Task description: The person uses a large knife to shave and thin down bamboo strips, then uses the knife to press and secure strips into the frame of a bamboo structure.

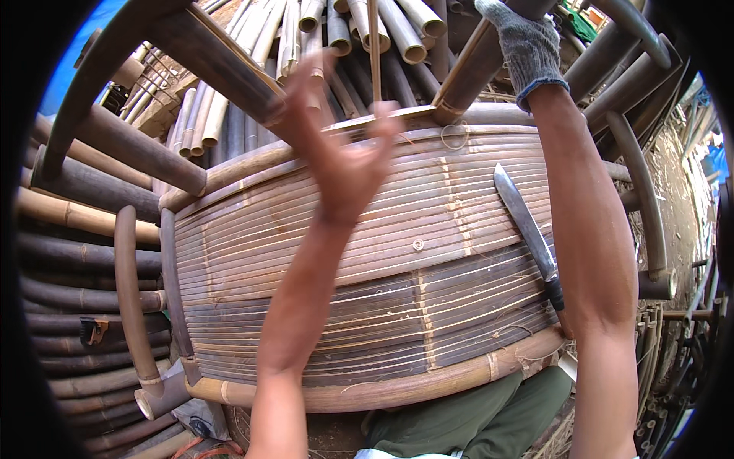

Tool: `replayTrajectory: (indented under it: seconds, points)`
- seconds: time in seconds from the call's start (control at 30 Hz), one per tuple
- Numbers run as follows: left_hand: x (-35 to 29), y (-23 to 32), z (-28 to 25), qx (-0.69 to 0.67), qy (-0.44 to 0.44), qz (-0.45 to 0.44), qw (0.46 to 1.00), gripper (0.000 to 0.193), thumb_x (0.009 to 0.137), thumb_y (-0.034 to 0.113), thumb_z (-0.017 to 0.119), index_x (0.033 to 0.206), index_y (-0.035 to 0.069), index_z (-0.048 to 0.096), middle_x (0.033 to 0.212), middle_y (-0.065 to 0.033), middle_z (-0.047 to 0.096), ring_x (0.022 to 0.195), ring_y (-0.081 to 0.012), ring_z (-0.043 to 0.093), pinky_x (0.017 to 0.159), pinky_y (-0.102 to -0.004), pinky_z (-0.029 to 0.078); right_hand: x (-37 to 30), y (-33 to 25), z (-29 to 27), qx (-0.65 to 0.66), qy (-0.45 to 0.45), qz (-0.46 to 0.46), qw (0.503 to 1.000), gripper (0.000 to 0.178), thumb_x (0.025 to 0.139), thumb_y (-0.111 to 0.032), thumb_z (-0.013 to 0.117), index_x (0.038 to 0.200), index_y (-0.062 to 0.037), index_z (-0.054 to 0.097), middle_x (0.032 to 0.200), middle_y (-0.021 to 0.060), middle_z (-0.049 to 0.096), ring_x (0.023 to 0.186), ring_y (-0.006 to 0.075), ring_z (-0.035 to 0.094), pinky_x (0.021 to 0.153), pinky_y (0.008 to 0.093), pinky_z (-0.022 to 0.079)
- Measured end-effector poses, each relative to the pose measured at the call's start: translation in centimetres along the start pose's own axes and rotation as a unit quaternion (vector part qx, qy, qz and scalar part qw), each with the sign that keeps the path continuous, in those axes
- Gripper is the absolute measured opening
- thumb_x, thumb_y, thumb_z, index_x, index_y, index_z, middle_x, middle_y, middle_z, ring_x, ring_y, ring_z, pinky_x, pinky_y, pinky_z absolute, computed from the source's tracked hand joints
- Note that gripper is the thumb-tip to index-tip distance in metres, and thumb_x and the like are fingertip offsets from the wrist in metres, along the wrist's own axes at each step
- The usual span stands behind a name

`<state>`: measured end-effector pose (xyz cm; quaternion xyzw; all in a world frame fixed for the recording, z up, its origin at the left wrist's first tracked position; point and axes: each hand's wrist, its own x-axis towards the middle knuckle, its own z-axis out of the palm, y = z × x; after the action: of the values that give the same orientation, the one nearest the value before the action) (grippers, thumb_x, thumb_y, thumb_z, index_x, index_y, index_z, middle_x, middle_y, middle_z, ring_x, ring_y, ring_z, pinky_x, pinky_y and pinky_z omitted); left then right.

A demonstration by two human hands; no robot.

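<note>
My bare left hand (pixel 344 157), smeared by motion, is raised over the far part of a bamboo bench's slatted seat (pixel 306 237). Its fingers look spread, with nothing visible held. Behind it stands a thin upright bamboo strip (pixel 375 50); whether the two touch I cannot tell. My right hand (pixel 526 46) wears a grey knitted glove with a blue cuff. It is closed round the dark bamboo rail (pixel 533 6) at the bench's top right, its fingertips partly cut off by the frame. A long knife (pixel 524 218) with a dark-wrapped handle lies on the seat beside my right forearm.
Cut bamboo poles (pixel 306 30) are heaped beyond the bench. More dark poles (pixel 92 268) lie stacked at the left. Curved bamboo armrests (pixel 134 298) rise at both sides. Thin fibres and a small pale ring (pixel 417 245) lie on the slats. My legs (pixel 459 417) are at the front rail.
</note>
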<state>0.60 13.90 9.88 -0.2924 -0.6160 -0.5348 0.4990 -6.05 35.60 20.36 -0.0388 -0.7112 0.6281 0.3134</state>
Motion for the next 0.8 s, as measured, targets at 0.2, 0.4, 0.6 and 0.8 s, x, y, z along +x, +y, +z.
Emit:
replayTrajectory:
  seconds: [0.2, 0.4, 0.6, 0.8]
  points:
    - [0.1, 3.5, 10.1, 0.245, -0.077, -0.055, 0.965, 0.070, 0.073, 0.027, 0.081, 0.133, 0.000, 0.057, 0.141, -0.0204, 0.047, 0.131, -0.0444, 0.041, 0.110, -0.0537, 0.035, 0.2, -1.4, -2.3, -0.098, -0.070, -0.080, 0.989, 0.049, 0.082, -0.032, 0.078, 0.118, -0.0006, 0.069, 0.096, 0.0099, 0.072, 0.075, 0.0176, 0.065, 0.072, 0.0338, 0.053]
    - [-6.3, 2.2, -4.3, 0.258, -0.156, -0.182, 0.936, 0.055, 0.085, 0.022, 0.073, 0.131, -0.003, 0.056, 0.135, -0.0217, 0.052, 0.131, -0.0354, 0.048, 0.115, -0.0456, 0.037, -5.9, 2.1, -7.9, -0.518, -0.190, -0.039, 0.833, 0.101, 0.086, -0.065, 0.068, 0.140, 0.0151, 0.040, 0.126, 0.0358, 0.061, 0.117, 0.0468, 0.063, 0.101, 0.0481, 0.052]
    - [-4.2, -7.8, -16.3, 0.234, -0.138, -0.297, 0.915, 0.064, 0.096, 0.040, 0.068, 0.140, -0.003, 0.051, 0.134, -0.0218, 0.059, 0.132, -0.0358, 0.051, 0.110, -0.0453, 0.043, -27.5, 2.6, -24.4, -0.627, -0.231, -0.017, 0.744, 0.078, 0.088, -0.028, 0.073, 0.152, -0.0019, 0.037, 0.116, 0.0235, 0.060, 0.105, 0.0402, 0.061, 0.091, 0.0492, 0.051]
    - [-6.4, -8.7, -14.3, 0.414, -0.285, -0.214, 0.838, 0.058, 0.091, 0.042, 0.069, 0.140, 0.012, 0.057, 0.132, -0.0092, 0.063, 0.131, -0.0270, 0.051, 0.116, -0.0487, 0.028, -28.8, -0.6, -24.2, -0.473, -0.295, 0.035, 0.829, 0.069, 0.088, -0.003, 0.062, 0.153, -0.0148, 0.043, 0.107, 0.0204, 0.062, 0.093, 0.0385, 0.063, 0.082, 0.0474, 0.052]
